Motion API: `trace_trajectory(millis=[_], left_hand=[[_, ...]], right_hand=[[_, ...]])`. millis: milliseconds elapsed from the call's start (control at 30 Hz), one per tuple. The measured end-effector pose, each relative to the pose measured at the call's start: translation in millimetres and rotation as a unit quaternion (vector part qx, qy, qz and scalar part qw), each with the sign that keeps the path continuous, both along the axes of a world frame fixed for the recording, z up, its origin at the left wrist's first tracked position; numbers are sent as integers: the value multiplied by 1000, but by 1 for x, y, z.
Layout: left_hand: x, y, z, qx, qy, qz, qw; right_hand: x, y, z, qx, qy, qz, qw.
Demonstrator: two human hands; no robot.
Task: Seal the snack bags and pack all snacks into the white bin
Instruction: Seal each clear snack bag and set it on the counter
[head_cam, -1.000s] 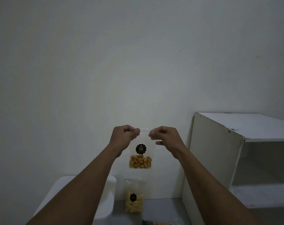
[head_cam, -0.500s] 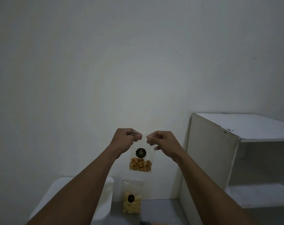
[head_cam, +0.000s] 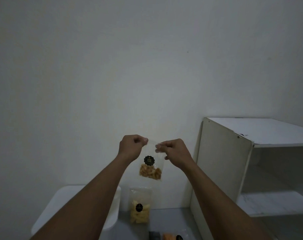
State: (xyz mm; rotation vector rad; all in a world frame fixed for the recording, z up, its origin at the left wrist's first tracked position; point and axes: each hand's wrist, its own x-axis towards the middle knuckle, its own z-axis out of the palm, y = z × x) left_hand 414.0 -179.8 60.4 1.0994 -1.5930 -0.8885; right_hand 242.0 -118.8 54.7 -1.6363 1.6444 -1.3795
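A small clear snack bag (head_cam: 151,168) with a round black sticker and golden-brown snacks at its bottom hangs in the air before the wall. My left hand (head_cam: 130,147) pinches its top left corner and my right hand (head_cam: 173,151) pinches its top right corner; the bag tilts slightly. Below, a second clear bag (head_cam: 140,207) of pale yellow snacks stands upright against the wall. The white bin (head_cam: 112,215) sits at the lower left, largely hidden by my left forearm. At the bottom edge another bag (head_cam: 171,237) with orange contents peeks in.
A white open shelf unit (head_cam: 223,163) stands at the right, its side panel close to my right arm. A plain white wall fills the background. The grey table surface (head_cam: 169,220) shows between the bin and the shelf.
My hands have moved closer together along the bag's top edge, and the bag now tilts a little. The view has shifted slightly.
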Motion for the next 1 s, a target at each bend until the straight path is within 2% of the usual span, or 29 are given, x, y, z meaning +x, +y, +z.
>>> trace_trajectory(millis=[100, 167, 300, 400, 633, 800, 1000], left_hand=[[-14, 8, 1, -36, -23, 142, 989], [-20, 14, 4, 9, 2, 155, 988], [-19, 17, 10, 148, 109, 71, 980], [-15, 16, 12, 201, 168, 23, 965], [-9, 8, 4, 220, 204, -35, 953], [-6, 5, 6, 215, 184, -52, 958], [-1, 4, 1, 185, 145, -109, 966]], right_hand=[[11, -3, -7, -32, 36, -66, 997], [18, 0, -11, -48, 47, -96, 993], [27, 4, -16, -65, 71, -100, 990], [27, 6, -16, -55, 82, -74, 992], [24, 10, -14, -39, 49, 8, 998], [22, 7, -15, -29, 46, 31, 998], [25, 12, -6, 25, -95, 60, 993]])
